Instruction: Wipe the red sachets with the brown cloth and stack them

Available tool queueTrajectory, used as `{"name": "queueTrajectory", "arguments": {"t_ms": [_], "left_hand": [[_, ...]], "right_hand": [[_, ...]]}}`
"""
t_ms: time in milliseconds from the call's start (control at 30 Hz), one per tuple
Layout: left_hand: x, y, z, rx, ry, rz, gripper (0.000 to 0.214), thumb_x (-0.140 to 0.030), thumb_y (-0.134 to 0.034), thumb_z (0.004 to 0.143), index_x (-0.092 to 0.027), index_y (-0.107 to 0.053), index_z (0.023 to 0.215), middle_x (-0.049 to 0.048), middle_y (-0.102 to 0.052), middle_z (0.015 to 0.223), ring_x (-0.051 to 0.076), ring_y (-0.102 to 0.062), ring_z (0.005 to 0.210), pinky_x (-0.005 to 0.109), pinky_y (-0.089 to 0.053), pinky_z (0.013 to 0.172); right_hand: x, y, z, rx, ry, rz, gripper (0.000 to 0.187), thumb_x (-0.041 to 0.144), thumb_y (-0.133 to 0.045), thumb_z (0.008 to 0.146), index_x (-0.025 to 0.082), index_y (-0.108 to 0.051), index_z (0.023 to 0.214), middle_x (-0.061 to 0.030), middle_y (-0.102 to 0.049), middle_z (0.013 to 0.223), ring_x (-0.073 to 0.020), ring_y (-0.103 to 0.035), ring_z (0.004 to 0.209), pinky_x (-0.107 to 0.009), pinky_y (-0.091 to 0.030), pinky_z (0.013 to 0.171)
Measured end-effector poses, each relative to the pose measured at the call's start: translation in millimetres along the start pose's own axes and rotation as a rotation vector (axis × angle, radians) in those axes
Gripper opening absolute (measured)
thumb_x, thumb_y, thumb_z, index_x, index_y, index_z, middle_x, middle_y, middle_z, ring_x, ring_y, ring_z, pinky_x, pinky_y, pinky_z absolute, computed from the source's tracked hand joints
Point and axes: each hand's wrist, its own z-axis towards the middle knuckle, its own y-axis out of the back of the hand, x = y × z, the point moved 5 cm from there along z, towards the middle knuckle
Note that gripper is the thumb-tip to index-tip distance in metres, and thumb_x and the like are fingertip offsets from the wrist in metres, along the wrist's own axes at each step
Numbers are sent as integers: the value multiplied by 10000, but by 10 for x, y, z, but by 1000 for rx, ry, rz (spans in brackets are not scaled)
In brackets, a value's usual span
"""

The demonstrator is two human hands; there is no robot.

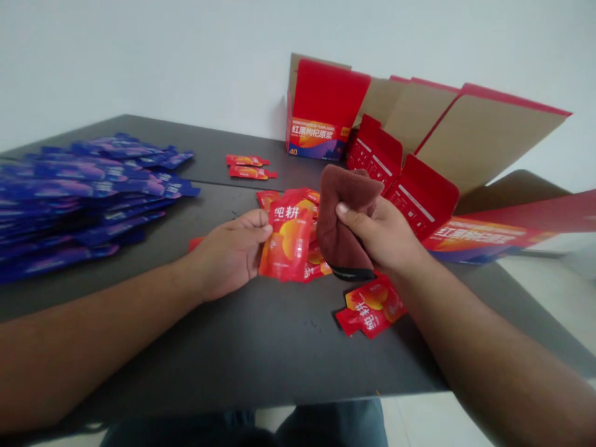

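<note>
Red sachet (pixel 285 243) stands upright above the surface (pixel 261 354), held by the left hand (pixel 230 251), fingers pinching its left edge. At its 3 o'clock the right hand (pixel 379 233) wraps its fingers round a brown cloth (pixel 344 211), perhaps touching the sachet. Blue sachets (pixel 79 192) pile at 9 o'clock.

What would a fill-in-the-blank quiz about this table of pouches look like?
1. The left hand holds a red pouch printed with ____ characters.
2. The right hand grips a brown cloth, with its ____ pressed on the front of it.
3. The big pile of pouches at the left of the table is ____ in colour.
Missing words: white; thumb; blue.
</note>
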Motion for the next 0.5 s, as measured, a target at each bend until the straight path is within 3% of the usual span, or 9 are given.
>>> {"name": "queueTrajectory", "arguments": {"t_ms": [67,267,400,500], "left_hand": [[13,-19,-10,50,90,-21,18,-203,-664,963,-193,-652,972,32,-701,772,190,-690,595,336,-653,531],[176,-104,-150,281,448,-54,392,-447,-607,1041,-186,-595,748,4,-516,591,122,-481,444,220,-498,378],[239,-94,-202,345,482,-14,476,-622,-746,898,-196,-621,726,16,-518,594,134,-482,471,230,-462,385],[270,-39,-176,301,406,52,517,-693,-760,829,-187,-676,763,64,-616,682,185,-603,569,307,-566,481]], "right_hand": [[-10,-84,-49,73,-31,99,477,624,-865,873,244,-726,1125,-49,-827,1140,-259,-778,1046,-435,-646,968],[47,-363,-210,434,3,95,389,536,-881,903,205,-751,1060,-27,-807,1010,-197,-749,910,-354,-642,888],[55,-388,-247,431,-27,49,449,559,-914,859,200,-753,1076,-28,-803,1006,-207,-749,917,-363,-640,890],[50,-369,-249,395,-79,69,499,653,-895,845,213,-762,1037,-41,-811,989,-230,-764,914,-389,-653,872]]}}
